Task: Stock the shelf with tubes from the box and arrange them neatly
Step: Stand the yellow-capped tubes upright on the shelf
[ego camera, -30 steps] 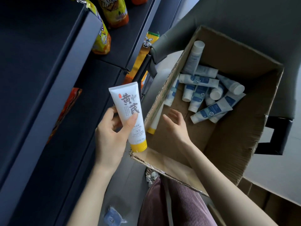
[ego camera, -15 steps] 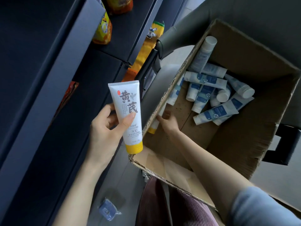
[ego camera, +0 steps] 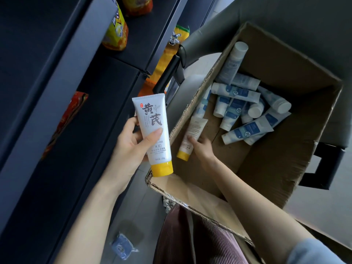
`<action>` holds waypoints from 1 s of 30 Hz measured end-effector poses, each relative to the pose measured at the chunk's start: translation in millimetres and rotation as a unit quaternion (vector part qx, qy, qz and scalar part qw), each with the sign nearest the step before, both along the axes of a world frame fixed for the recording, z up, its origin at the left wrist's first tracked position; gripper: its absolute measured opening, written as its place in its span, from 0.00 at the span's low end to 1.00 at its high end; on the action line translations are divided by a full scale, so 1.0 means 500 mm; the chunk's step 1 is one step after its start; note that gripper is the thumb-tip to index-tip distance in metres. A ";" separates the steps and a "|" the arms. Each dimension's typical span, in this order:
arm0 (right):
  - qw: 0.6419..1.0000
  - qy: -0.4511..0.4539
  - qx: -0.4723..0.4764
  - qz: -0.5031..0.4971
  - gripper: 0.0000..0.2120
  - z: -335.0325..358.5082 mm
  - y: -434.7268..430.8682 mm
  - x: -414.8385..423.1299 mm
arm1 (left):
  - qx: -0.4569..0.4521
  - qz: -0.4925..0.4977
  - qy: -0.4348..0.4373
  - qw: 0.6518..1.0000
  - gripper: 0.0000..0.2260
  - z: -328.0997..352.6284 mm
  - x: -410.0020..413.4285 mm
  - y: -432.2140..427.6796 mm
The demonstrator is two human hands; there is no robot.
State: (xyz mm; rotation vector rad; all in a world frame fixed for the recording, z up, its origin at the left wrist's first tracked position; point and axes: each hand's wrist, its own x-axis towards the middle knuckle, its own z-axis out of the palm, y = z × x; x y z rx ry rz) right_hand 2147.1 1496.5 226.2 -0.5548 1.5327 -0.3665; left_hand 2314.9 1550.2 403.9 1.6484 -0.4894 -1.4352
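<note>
My left hand [ego camera: 129, 147] grips a white tube with a yellow cap [ego camera: 153, 134], held upright with the cap down, between the dark shelf [ego camera: 80, 149] and the cardboard box [ego camera: 282, 168]. My right hand [ego camera: 202, 147] is down inside the box against its left wall, fingers closed on a second white tube with a yellow cap [ego camera: 191, 137]. Several white-and-blue tubes [ego camera: 245, 111] lie in a loose heap at the far end of the box.
Yellow and orange snack bags [ego camera: 116, 29] sit on the upper shelf levels, and a red packet [ego camera: 66, 119] hangs at a shelf edge. A grey chair [ego camera: 285, 25] supports the box. A small blue wrapped packet [ego camera: 122, 246] lies on the floor.
My right hand went down into the box to its left wall and closed on the second yellow-capped tube. The left hand kept its tube, nearly still.
</note>
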 end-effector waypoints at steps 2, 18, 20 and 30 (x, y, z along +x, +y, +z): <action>0.999 -0.033 0.007 -0.004 0.16 0.034 0.012 -0.024 | -0.001 -0.009 0.004 1.000 0.24 0.010 -0.008 0.012; 0.952 -0.303 -0.035 0.002 0.20 0.391 0.080 -0.100 | -0.100 0.060 -0.064 0.991 0.17 0.175 -0.049 0.147; 0.936 -0.350 -0.048 0.003 0.22 0.445 0.087 -0.090 | -0.126 0.054 -0.076 0.988 0.17 0.216 -0.041 0.165; 0.849 -0.474 -0.164 0.165 0.21 0.726 0.120 -0.044 | -0.265 0.035 -0.141 0.953 0.23 0.467 -0.005 0.245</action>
